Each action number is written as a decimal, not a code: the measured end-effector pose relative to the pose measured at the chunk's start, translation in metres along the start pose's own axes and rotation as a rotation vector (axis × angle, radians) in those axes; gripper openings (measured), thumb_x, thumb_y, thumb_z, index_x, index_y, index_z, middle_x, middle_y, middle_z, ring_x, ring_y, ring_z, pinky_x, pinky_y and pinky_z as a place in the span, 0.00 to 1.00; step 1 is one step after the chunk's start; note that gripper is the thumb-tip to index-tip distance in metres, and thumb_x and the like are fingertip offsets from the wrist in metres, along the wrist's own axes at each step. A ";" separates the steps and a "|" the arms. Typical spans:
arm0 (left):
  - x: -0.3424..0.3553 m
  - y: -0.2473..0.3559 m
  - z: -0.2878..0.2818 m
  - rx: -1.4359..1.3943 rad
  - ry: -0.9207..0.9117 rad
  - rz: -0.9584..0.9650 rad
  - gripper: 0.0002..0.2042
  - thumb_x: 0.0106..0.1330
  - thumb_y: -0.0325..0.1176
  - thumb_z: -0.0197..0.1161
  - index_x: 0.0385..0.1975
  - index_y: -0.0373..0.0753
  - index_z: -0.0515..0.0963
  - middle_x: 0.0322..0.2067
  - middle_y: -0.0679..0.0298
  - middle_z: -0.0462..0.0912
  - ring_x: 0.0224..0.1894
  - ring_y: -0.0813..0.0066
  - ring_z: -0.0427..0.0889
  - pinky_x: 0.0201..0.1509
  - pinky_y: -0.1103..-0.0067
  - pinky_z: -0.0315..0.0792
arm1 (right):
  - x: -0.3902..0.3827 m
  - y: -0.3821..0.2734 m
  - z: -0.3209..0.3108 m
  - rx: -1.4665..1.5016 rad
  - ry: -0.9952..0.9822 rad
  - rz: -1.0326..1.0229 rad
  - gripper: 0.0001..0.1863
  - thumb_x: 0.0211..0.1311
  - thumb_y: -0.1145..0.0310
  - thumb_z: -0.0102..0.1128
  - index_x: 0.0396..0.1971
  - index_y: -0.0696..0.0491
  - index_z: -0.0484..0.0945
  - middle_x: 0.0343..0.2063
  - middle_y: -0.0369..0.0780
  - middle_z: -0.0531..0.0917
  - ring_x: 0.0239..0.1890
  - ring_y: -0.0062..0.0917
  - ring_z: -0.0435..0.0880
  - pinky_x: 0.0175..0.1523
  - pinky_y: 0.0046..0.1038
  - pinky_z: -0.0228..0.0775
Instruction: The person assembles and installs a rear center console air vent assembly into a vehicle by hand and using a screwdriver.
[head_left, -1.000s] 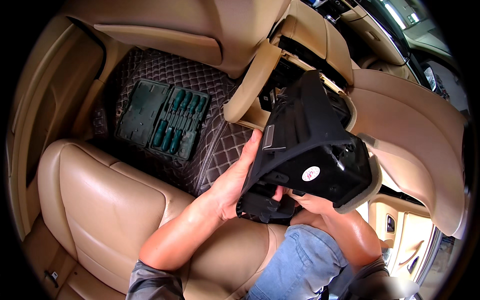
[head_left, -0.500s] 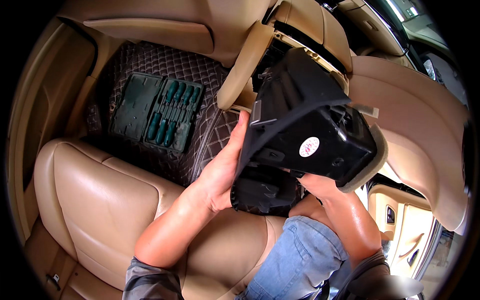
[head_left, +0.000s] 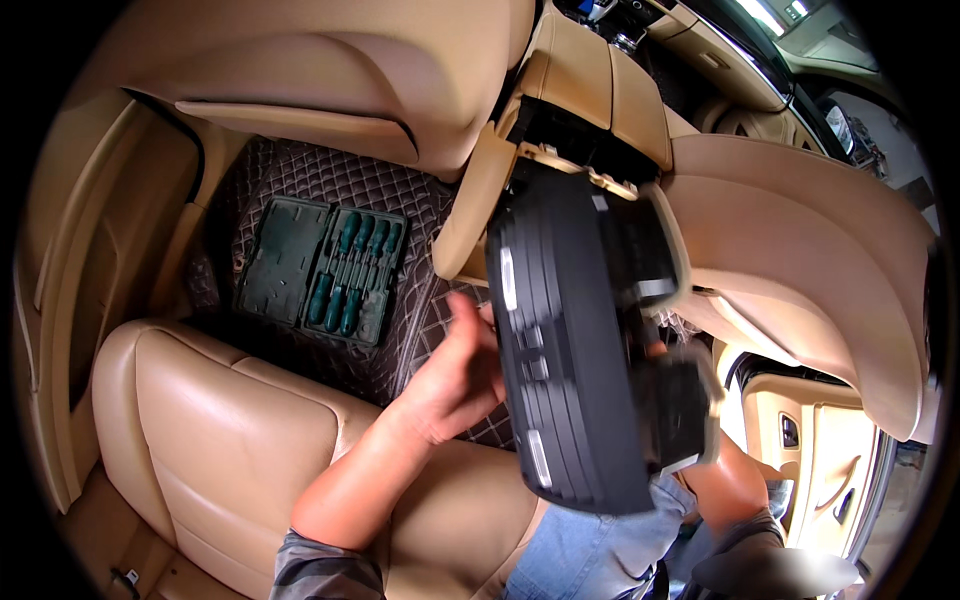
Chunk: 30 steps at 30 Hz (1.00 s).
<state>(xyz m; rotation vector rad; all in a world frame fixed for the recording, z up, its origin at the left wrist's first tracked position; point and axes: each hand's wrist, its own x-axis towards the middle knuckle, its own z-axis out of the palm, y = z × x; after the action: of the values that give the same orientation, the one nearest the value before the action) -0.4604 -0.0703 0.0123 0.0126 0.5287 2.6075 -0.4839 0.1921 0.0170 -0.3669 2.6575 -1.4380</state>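
Partly behind the black air-vent assembly (head_left: 570,360): my left hand (head_left: 455,385), thumb raised; mostly hidden, my right hand (head_left: 656,349). Grips: I cannot tell.

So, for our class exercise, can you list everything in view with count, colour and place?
Air-vent unit: one, black, centre
Screwdrivers: seven, green-handled, in the case
Screwdriver case: one, dark green, open on the mat
Quilted floor mat: one, dark brown, left
Centre console: one, tan, top centre
Front seatbacks: two, tan, upper left and right
Rear seat: one, tan, lower left
Rear doors: two, tan, both sides
Jeans: one pair, blue, bottom centre
Sleeves: two, greyish, bottom
Left hand: one, bare, at the unit's left edge
Right hand: one, bare, mostly hidden behind the unit
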 end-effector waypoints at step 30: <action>0.004 -0.016 0.006 -0.218 0.443 0.020 0.27 0.55 0.46 0.48 0.48 0.31 0.73 0.41 0.49 0.80 0.42 0.55 0.80 0.50 0.65 0.76 | -0.044 -0.187 0.006 0.349 -0.885 -0.871 0.19 0.56 0.73 0.51 0.49 0.57 0.75 0.22 0.33 0.70 0.20 0.18 0.70 0.21 0.18 0.62</action>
<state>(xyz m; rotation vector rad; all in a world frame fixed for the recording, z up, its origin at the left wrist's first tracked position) -0.4564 -0.0536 0.0116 -0.6450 0.3864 2.6762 -0.4091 0.1000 0.1688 -1.7549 1.5192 -1.3483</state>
